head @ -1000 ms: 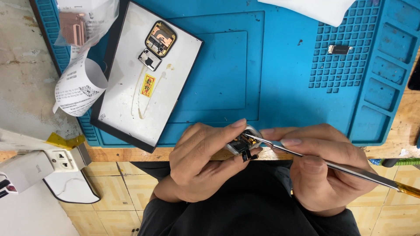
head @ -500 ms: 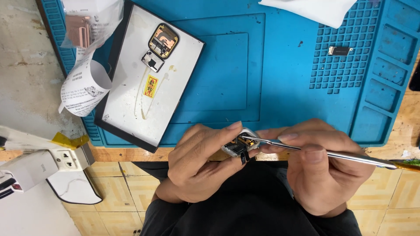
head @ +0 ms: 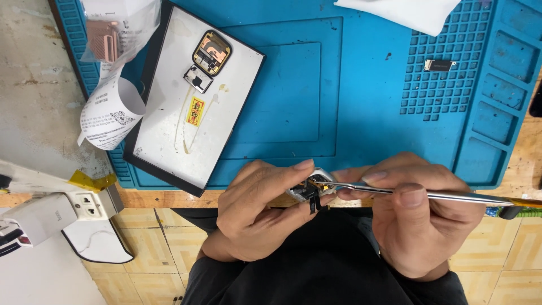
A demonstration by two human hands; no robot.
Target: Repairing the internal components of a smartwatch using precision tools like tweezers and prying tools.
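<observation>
Fingers of your left hand [head: 257, 217] curl tightly around a small silver device body [head: 309, 189], thumb and forefinger pinching its edges at the near rim of the blue work mat [head: 361, 101]. Your right hand [head: 420, 217] closes around metal tweezers [head: 406, 193], thumb pressed on top, fingers wrapped beneath; the tips meet the open device just beside your left forefinger.

Those tweezers lie nearly level across the frame, their long axis running from the right edge toward the centre, point aimed left at the device. Which way the device itself faces is hard to tell, since your fingers hide most of it; a short dark strip hangs from its lower side.

Well beyond your hands, on the mat's left part, rests a white pad in a black frame [head: 169, 135], tilted, carrying a square display part [head: 212, 52], a smaller dark component [head: 197, 78] just below it and a yellow sticker [head: 195, 110]. A curled paper slip [head: 107, 113] and a clear bag holding a pink piece [head: 104, 40] overlap the mat's left border. A small dark part [head: 438, 65] sits on the gridded section at right, white cloth [head: 401, 11] at the top edge. A white power strip [head: 62, 212] lies off the mat at lower left. Nothing lies between your hands and the mat's centre.
</observation>
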